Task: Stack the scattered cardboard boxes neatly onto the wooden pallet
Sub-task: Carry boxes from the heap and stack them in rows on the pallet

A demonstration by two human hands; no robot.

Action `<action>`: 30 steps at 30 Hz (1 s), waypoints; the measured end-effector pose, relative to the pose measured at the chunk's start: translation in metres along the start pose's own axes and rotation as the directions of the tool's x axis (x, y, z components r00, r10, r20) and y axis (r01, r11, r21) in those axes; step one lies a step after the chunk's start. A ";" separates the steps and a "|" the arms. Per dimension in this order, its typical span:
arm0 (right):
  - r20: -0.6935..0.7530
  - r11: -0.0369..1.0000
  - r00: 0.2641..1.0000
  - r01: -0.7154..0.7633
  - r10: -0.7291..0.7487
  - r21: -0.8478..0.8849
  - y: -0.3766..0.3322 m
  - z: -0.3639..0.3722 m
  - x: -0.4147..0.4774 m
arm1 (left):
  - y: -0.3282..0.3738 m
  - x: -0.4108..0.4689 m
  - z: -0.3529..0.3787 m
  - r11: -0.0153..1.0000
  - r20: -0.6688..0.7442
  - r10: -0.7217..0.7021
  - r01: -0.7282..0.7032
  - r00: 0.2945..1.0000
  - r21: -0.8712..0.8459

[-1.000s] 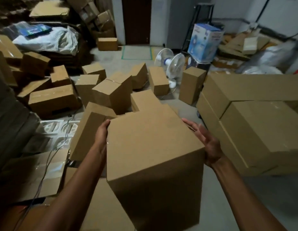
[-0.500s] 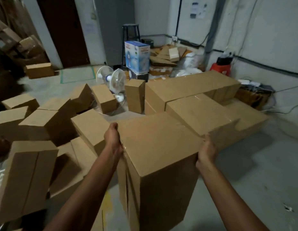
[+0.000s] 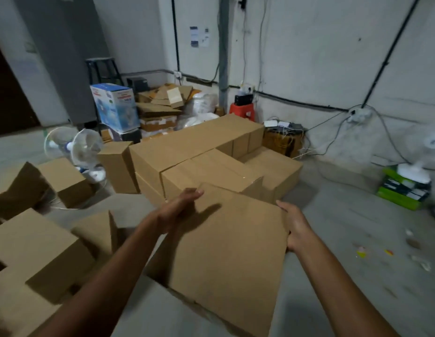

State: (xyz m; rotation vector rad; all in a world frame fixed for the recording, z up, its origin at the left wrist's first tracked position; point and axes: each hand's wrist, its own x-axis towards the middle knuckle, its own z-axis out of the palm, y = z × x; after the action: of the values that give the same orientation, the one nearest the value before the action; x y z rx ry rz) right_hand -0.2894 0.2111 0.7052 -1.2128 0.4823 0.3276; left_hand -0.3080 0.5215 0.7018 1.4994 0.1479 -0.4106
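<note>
You now face the stack of boxes [image 3: 206, 147] head-on; half a second ago it sat off to your right. The box [image 3: 231, 251] you carry no longer stands upright: it tips forward, broad face up, far edge close to the stack. Your left hand [image 3: 180, 207] gives up its curled corner grip and stretches its fingers along the far left edge. Your right hand [image 3: 294, 227] now lies flat against the right side.

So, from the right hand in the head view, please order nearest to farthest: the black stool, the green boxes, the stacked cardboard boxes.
1. Stacked cardboard boxes, just ahead of the right hand.
2. Green boxes, on floor at right.
3. Black stool, far back left.
</note>
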 end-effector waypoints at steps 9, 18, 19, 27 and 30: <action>-0.110 0.990 0.989 0.083 -0.096 -0.118 -0.051 -0.078 0.096 | -0.001 0.172 0.092 0.984 -0.066 -0.093 0.082 0.993 -0.156; -0.186 0.953 0.956 0.180 -0.228 -0.245 -0.168 -0.121 0.226 | 0.056 0.367 0.140 0.857 0.278 -0.266 0.358 0.923 -0.371; -0.204 0.944 0.944 0.204 -0.260 -0.261 -0.178 -0.126 0.240 | 0.065 0.385 0.147 0.860 0.271 -0.266 0.355 0.925 -0.365; -0.378 0.972 0.917 0.035 -0.124 -0.232 -0.235 -0.193 0.351 | 0.104 0.507 0.218 0.913 0.154 -0.295 0.325 0.943 -0.246; -0.370 0.975 0.925 -0.156 0.087 -0.159 -0.243 -0.251 0.419 | 0.107 0.551 0.248 0.948 0.146 -0.225 0.251 0.964 -0.195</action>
State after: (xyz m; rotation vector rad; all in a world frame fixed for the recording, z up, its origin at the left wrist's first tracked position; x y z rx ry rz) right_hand 0.1423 -0.1106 0.6171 -1.4372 0.8654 0.2589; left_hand 0.1998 0.1834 0.6306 1.2458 0.2698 -0.6591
